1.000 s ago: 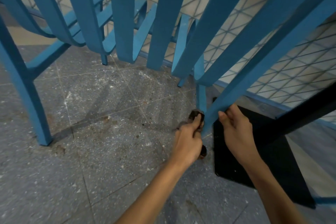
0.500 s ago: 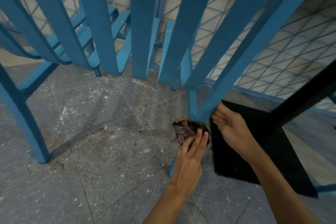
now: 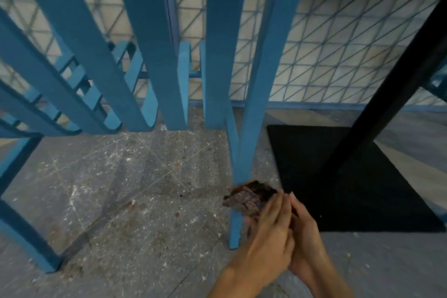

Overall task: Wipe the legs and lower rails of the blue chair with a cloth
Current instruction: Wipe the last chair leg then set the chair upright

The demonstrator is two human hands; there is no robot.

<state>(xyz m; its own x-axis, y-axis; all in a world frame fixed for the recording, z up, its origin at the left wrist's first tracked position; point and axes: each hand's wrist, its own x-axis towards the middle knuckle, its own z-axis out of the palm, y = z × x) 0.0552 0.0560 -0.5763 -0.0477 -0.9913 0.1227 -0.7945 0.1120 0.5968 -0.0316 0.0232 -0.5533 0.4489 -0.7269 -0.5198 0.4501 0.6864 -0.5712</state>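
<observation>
The blue chair (image 3: 154, 38) fills the upper view, its slats and rails seen from behind and above. One blue leg (image 3: 235, 230) drops to the floor at centre right. A dark brown cloth (image 3: 249, 197) is wrapped against that leg low down. My left hand (image 3: 268, 244) presses the cloth onto the leg with its fingers closed over it. My right hand (image 3: 306, 232) sits right beside the left one, fingertips touching the cloth's right edge behind the leg. Whether it grips the cloth is hidden by my left hand.
Another blue leg (image 3: 23, 232) stands at the far left on the speckled grey floor (image 3: 135, 196). A black mat (image 3: 362, 176) lies to the right of the hands, crossed by a black slanted bar (image 3: 387, 94). A mesh fence (image 3: 338, 43) runs behind.
My left hand and the cloth have slid down the leg toward the floor. My right hand left the upper rail and came down beside the left. The view has tilted lower.
</observation>
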